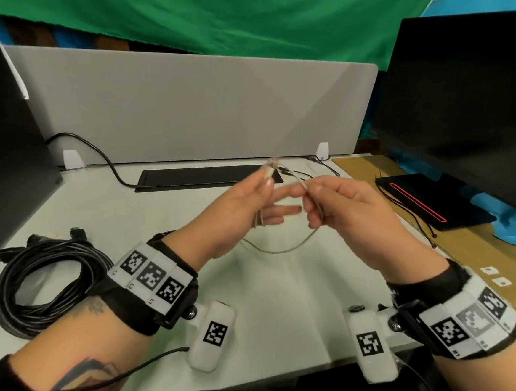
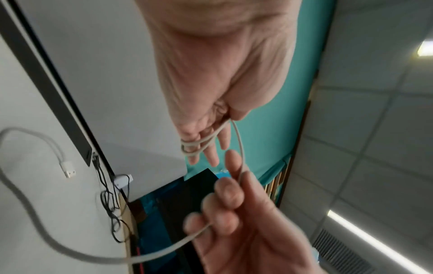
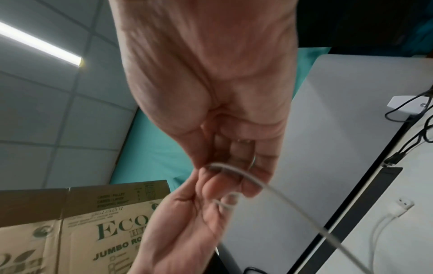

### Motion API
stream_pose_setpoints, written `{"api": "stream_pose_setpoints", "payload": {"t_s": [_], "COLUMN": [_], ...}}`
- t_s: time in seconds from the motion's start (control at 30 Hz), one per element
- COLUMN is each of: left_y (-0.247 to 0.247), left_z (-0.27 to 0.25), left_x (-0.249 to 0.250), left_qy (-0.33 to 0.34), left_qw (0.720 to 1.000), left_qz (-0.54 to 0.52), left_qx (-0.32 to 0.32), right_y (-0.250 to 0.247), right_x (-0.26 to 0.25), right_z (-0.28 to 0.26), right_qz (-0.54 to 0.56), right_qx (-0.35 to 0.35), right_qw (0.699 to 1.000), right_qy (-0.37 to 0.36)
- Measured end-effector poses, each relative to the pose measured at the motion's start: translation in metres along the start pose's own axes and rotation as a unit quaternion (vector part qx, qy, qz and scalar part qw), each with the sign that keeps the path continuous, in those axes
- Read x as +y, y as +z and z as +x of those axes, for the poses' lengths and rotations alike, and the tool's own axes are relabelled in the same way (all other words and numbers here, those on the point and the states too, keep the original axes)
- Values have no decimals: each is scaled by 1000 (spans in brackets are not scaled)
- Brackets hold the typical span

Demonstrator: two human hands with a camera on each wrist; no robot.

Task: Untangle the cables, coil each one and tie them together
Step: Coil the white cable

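Both hands are raised above the bench [image 1: 259,303]. The left hand [image 1: 236,215] pinches the plug end of a thin white cable [image 1: 281,249] between thumb and forefinger, with a few small turns looped round its fingers [image 2: 212,148]. Just beside it, the right hand [image 1: 354,215] has its fingers curled round the same cable, which sags in a slack loop beneath both hands. Well off to the left of the left hand, a coiled black cable [image 1: 41,283] lies on the bench.
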State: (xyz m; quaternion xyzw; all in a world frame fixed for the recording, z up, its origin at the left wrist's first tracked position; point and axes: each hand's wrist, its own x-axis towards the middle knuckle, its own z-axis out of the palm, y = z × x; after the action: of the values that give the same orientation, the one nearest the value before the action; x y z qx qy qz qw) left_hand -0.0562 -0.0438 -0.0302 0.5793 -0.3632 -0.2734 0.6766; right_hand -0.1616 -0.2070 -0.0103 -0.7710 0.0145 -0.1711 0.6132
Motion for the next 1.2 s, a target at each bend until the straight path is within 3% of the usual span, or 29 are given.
{"api": "stream_pose_setpoints", "payload": {"t_s": [0.07,0.17,0.33,0.47,0.57,0.7,0.87,0.93,1.0,1.1,1.2], "left_y": [-3,-4,-2,-10,-9,-10,-19,-16,-13,-13,-16], "left_z": [1,0,-1,-4,-7,-10,-11,-10,-6,1,4], "left_x": [5,13,21,26,23,20,24,21,14,7,8], "left_qy": [19,33,-8,-76,-117,-109,-150,-151,-130,-78,-9], "left_qw": [991,974,951,959,968,976,948,947,968,996,992], "left_qz": [-125,-225,-308,-253,-138,26,195,214,176,27,-124], "left_qx": [33,20,-4,-105,-171,-186,-204,-186,-122,-19,26], "right_y": [5,13,16,11,3,3,-4,-6,-4,3,12], "right_x": [0,5,7,9,7,10,17,14,11,6,8], "right_z": [-3,-8,-9,-5,-1,0,6,6,4,1,-4], "right_qz": [-11,-21,-90,-81,-70,-144,-143,-112,-72,-21,-24], "right_qx": [-65,-141,-145,-43,12,32,59,63,56,-6,-93], "right_qw": [998,990,985,996,997,988,985,990,995,1000,995], "right_qy": [-10,-1,8,12,17,43,74,66,44,13,3]}}
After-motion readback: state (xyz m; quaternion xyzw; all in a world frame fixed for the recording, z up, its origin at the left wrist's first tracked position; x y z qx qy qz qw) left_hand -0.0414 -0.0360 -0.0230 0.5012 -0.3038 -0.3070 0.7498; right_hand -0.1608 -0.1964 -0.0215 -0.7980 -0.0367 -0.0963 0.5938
